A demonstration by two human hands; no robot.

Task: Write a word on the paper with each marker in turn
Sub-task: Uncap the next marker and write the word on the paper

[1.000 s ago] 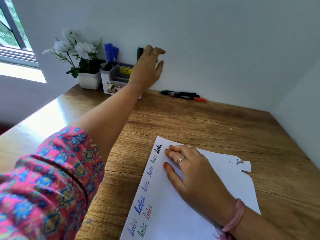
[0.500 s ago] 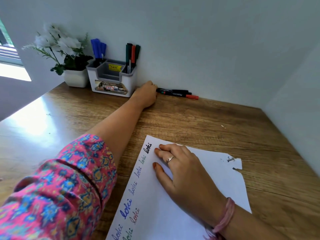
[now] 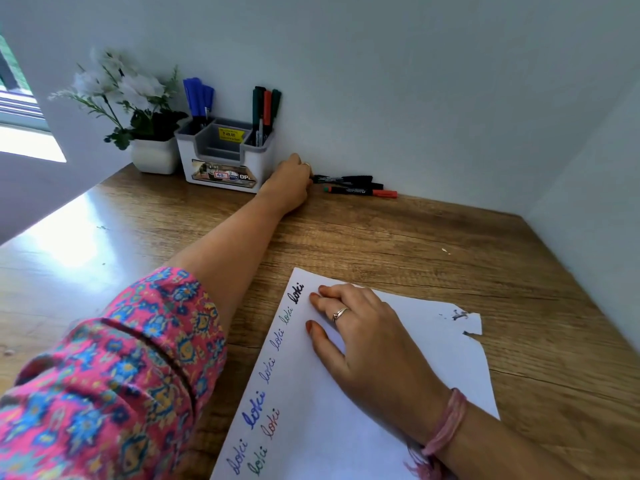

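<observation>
A white paper (image 3: 349, 441) lies on the wooden desk (image 3: 381, 237), with "loki" written several times in different colours along its left edge. My right hand (image 3: 367, 344) presses flat on the paper, fingers straight. My left hand (image 3: 289, 183) reaches to the wall, its fingers curled round the near end of a black marker (image 3: 344, 178) lying there. A second dark marker (image 3: 375, 185) and a red-capped marker (image 3: 362, 192) lie right beside it.
A white organizer (image 3: 225, 164) by the wall holds blue markers (image 3: 199, 98) on the left and green and red markers (image 3: 266, 105) on the right. A potted white flower (image 3: 154, 155) stands left of it. A side wall bounds the desk on the right.
My left hand dropped from the markers in the organizer down to the desk and slid right onto the end of the lying black marker. My right hand stayed on the paper.
</observation>
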